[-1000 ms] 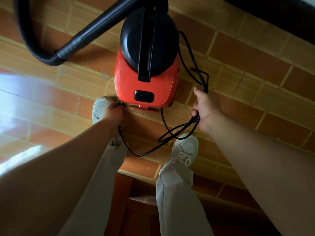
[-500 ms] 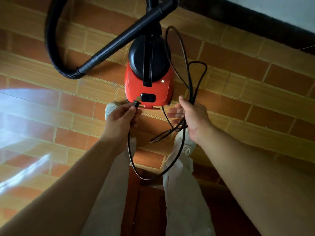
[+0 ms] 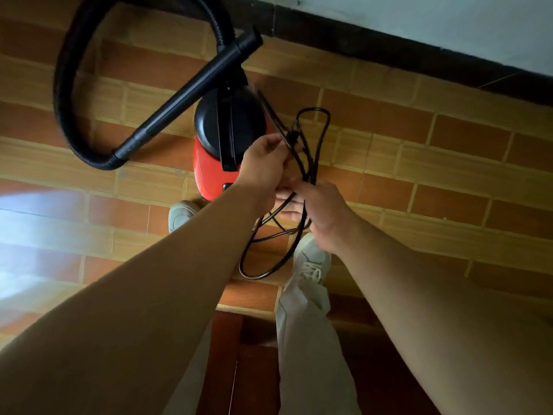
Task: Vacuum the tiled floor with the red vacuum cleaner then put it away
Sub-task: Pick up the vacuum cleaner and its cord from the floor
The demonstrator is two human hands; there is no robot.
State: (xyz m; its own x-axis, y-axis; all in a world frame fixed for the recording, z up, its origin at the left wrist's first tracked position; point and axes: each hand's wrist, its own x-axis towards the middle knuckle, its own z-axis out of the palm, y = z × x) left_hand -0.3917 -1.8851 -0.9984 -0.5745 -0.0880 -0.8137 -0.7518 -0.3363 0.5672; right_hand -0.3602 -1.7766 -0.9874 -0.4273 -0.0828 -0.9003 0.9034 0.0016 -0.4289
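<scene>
A: Where's the vacuum?
B: The red vacuum cleaner [image 3: 209, 175] stands on the tiled floor [image 3: 419, 163], just ahead of the left shoe [image 3: 179, 214] and near the dark baseboard [image 3: 389, 46]. The left forearm hides part of the red body.
A: Hands?
B: The left hand [image 3: 263, 163] is up over the vacuum, fingers pinching 1 strand of the black power cord [image 3: 313, 109]. The right hand [image 3: 320, 211] is just beside it, lower, fingers curled round the gathered loops.
A: Cord?
B: Loops stick up above both hands and more hang down by the right shoe [image 3: 312, 256]. Too blurred to count.
A: Hose?
B: The black hose [image 3: 64, 94] arcs left of the body. The rigid tube [image 3: 188, 97] slants across its top.
</scene>
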